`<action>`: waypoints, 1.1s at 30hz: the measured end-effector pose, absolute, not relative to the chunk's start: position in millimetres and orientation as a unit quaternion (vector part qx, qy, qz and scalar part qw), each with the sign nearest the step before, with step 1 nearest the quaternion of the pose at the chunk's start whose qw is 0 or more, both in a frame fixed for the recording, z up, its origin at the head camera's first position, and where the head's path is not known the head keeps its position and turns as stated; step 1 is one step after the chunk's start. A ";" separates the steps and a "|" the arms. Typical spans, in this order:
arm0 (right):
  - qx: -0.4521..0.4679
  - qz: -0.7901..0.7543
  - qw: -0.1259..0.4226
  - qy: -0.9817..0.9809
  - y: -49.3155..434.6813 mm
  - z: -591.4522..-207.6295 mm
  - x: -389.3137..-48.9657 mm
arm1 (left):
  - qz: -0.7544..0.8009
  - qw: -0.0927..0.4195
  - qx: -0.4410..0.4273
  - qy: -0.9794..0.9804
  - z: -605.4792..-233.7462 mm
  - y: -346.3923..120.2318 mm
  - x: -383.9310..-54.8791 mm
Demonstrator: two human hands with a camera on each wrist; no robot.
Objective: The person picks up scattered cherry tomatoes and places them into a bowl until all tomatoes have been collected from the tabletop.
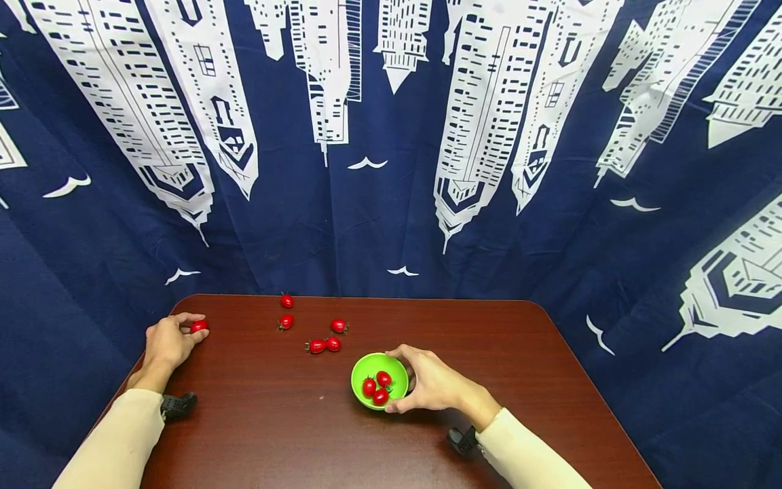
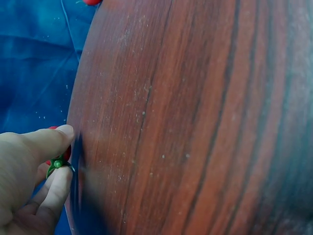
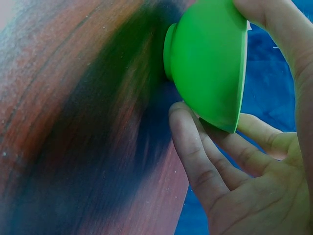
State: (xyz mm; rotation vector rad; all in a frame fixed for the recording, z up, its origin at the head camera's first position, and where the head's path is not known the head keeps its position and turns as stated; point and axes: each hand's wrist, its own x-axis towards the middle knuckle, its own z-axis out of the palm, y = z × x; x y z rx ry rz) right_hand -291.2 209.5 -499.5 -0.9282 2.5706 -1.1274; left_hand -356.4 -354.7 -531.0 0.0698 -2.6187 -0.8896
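Note:
At the table's far left corner, my left hand (image 1: 168, 345) pinches a cherry tomato (image 1: 199, 327) between thumb and fingertips. Its green stem (image 2: 57, 164) points out between the fingers in the left wrist view. My right hand (image 1: 432, 382) holds a small green bowl (image 1: 360, 399) from its right side, thumb at the near rim and fingers round the far side. Three cherry tomatoes (image 1: 369, 387) lie inside it. From the right wrist, the bowl's outer wall (image 3: 208, 63) and foot ring show close over the tabletop, with the fingers (image 3: 188, 142) spread along its side.
Several loose cherry tomatoes (image 1: 315, 346) lie on the brown wooden table (image 1: 263, 421), left of the bowl and toward the back edge. Behind the table hangs a dark blue cloth (image 1: 342, 224) printed with white buildings. Black straps (image 1: 178, 406) circle the wrists.

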 end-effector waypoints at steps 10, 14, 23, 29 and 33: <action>-0.312 -0.381 0.090 0.866 211.2 -499.5 -291.8 | -0.322 0.196 0.036 -0.926 -523.6 -337.1 -351.9; -0.312 -0.378 0.090 0.867 210.8 -498.5 -292.0 | -0.319 0.211 0.027 -0.924 -520.0 -331.7 -352.5; -0.315 -0.372 0.088 0.869 209.5 -496.9 -294.5 | -0.330 0.258 -0.010 -0.908 -505.7 -309.3 -348.7; -0.316 -0.370 0.088 0.869 208.5 -497.5 -293.3 | -0.344 0.270 -0.047 -0.898 -496.2 -292.0 -344.1; -0.317 -0.374 0.088 0.867 208.0 -498.0 -292.5 | -0.354 0.270 -0.064 -0.893 -489.5 -281.1 -340.8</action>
